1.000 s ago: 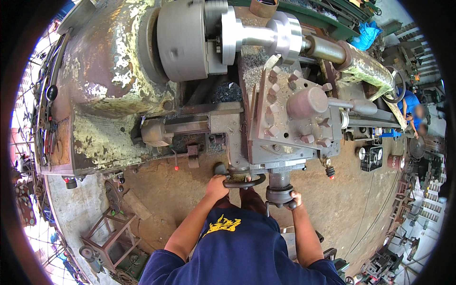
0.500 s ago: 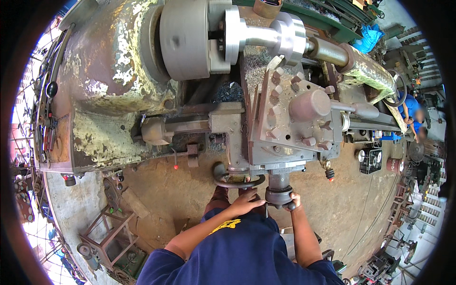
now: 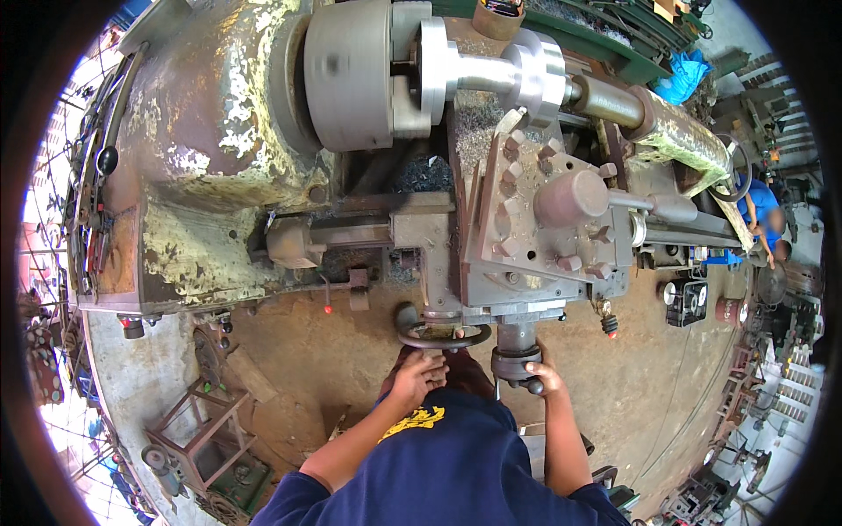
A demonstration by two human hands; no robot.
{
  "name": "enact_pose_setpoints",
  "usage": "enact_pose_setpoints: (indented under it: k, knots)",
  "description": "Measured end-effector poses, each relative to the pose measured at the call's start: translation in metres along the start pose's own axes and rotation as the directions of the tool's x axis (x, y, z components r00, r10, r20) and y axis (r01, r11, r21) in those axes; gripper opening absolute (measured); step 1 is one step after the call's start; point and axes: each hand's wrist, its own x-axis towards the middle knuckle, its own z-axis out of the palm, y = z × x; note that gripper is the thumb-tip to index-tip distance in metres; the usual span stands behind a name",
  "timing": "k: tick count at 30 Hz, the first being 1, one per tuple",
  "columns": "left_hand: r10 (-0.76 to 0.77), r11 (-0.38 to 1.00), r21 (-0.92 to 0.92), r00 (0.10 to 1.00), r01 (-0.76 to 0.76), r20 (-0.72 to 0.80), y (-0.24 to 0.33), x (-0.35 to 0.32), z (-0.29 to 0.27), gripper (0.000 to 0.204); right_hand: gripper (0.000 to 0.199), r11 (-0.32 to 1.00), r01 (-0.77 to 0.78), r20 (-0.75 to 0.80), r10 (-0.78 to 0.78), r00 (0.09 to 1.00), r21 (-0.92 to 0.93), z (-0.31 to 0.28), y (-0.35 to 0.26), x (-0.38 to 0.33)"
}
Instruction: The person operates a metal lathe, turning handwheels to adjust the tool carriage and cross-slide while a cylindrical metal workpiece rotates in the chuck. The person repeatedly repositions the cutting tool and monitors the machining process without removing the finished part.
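Our right hand (image 3: 548,377) closes on the crank (image 3: 516,361), likely for control; our left hand (image 3: 419,379), loosely spread, hovers near the handwheel (image 3: 449,342). Chuck (image 3: 351,83) and tailstock (image 3: 675,131) flank the shaft (image 3: 485,75), presumably steadying it.

Brown floor (image 3: 631,368); pale concrete strip (image 3: 132,377) left; bright light through grille (image 3: 54,162).

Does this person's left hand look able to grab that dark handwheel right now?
Probably yes. The left hand appears empty and sits close to the near rim of the handwheel, with nothing visible between them. The right hand is off to the side, at the crank.
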Motion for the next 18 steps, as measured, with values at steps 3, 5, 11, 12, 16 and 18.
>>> enact_pose_setpoints:
  k: [3, 5, 11, 12, 16, 18]
  knots:
    - [0.004, 0.988, -0.153, 0.979, -0.036, -0.206, 0.019, 0.006, 0.0, 0.047, 0.12, 0.998, -0.008, -0.1, 0.001, 0.995, -0.069, 0.016, -0.012, -0.007]
    - [0.07, 0.992, -0.08, 0.941, -0.102, -0.33, 0.031, 0.024, 0.007, 0.039, 0.12, 0.997, 0.019, -0.103, -0.026, 0.994, -0.076, 0.022, -0.016, -0.008]
    - [-0.027, 0.996, 0.058, 0.865, 0.065, -0.502, 0.042, 0.067, 0.004, 0.025, 0.119, 0.998, -0.023, -0.072, 0.019, 0.997, -0.052, 0.02, -0.018, -0.007]
    - [-0.076, 0.992, 0.043, 0.847, 0.116, -0.526, 0.046, 0.067, -0.002, 0.026, 0.116, 0.998, -0.006, -0.071, 0.001, 0.997, -0.065, 0.02, -0.016, -0.006]
    - [-0.098, 0.995, -0.028, 0.859, 0.097, -0.503, 0.051, 0.067, -0.011, 0.024, 0.109, 0.998, 0.03, -0.068, -0.034, 0.997, -0.057, 0.021, -0.013, -0.006]
    - [-0.057, 0.996, 0.027, 0.857, 0.082, -0.511, 0.042, 0.069, -0.008, 0.024, 0.109, 0.998, 0.039, -0.078, -0.042, 0.996, -0.044, 0.022, -0.013, -0.006]
